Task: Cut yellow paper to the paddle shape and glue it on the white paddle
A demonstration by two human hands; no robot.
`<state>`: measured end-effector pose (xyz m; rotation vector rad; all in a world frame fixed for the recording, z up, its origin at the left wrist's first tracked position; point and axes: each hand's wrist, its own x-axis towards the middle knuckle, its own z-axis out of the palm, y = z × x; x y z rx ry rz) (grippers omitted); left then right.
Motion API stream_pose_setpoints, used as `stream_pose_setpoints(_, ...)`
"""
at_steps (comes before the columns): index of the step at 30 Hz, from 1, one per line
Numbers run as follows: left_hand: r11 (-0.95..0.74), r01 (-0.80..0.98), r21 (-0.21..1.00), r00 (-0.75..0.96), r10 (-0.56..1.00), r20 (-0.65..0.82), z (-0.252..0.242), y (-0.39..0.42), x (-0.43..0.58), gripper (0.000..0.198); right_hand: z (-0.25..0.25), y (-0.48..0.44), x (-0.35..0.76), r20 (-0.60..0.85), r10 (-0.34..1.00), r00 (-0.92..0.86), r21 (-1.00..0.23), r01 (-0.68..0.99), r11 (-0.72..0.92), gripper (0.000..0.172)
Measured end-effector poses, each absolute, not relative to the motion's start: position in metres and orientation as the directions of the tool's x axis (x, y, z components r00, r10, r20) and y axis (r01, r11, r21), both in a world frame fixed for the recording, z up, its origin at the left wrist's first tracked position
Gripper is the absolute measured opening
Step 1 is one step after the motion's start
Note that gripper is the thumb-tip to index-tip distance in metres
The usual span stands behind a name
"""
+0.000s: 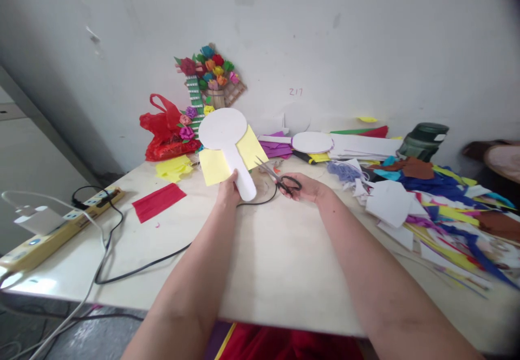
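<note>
A white paddle-shaped cutout (222,128) with a round head and a long handle is pinched by its handle in my left hand (229,187). Behind it lies a pale yellow sheet (254,147), showing on both sides of the handle; my left fingers are mostly hidden behind these pieces. My right hand (306,187) has its fingers in the black handles of a pair of scissors (268,170). The blades are slightly apart and point up and left, near the yellow sheet's right edge, without visibly touching it.
Red crepe paper (159,203) and crumpled yellow paper (174,168) lie left. A power strip (60,232) and a black cable (152,264) cross that side. Paper scraps (442,208) pile up right, near a dark green bottle (424,140). Paper flowers (213,70) stand at the wall.
</note>
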<state>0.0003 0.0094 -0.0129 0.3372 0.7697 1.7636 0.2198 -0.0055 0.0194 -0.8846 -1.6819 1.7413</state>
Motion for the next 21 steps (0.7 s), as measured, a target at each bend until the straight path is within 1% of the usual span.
stream_pose_setpoints(3, -0.253, -0.716, 0.65, -0.412, 0.905, -0.103, -0.013, 0.01, 0.0, 0.033, 0.023, -0.009, 0.22, -0.132, 0.717, -0.685, -0.982, 0.189, 0.0, 0.026)
stream_pose_setpoints(4, -0.26, -0.714, 0.65, -0.42, 0.902, -0.101, -0.014, 0.011, 0.0, 0.033, 0.023, -0.009, 0.22, -0.146, 0.709, -0.69, -0.975, 0.221, 0.014, 0.026)
stream_pose_setpoints(7, -0.27, -0.711, 0.649, -0.424, 0.901, -0.09, -0.015, 0.012, 0.0, 0.035, 0.022, -0.007, 0.218, -0.156, 0.706, -0.691, -0.962, 0.267, 0.048, 0.029)
stream_pose_setpoints(11, -0.262, -0.723, 0.639, -0.413, 0.906, -0.096, -0.016, 0.014, 0.001, 0.034, 0.016, -0.004, 0.207, -0.116, 0.772, -0.626, -0.964, 0.258, 0.065, 0.031)
stream_pose_setpoints(13, -0.235, -0.734, 0.637, -0.399, 0.908, -0.126, -0.015, 0.013, 0.003, 0.03, 0.014, -0.006, 0.197, -0.094, 0.813, -0.575, -0.968, 0.244, 0.06, 0.03)
stream_pose_setpoints(16, -0.168, -0.752, 0.637, -0.358, 0.916, -0.182, -0.01, 0.009, 0.007, 0.019, 0.013, -0.01, 0.183, -0.105, 0.853, -0.511, -0.966, 0.257, 0.035, 0.028)
stream_pose_setpoints(21, -0.087, -0.769, 0.633, -0.298, 0.925, -0.234, -0.003, 0.002, 0.013, 0.009, 0.012, -0.012, 0.17, -0.059, 0.881, -0.47, -0.97, 0.236, 0.061, 0.028)
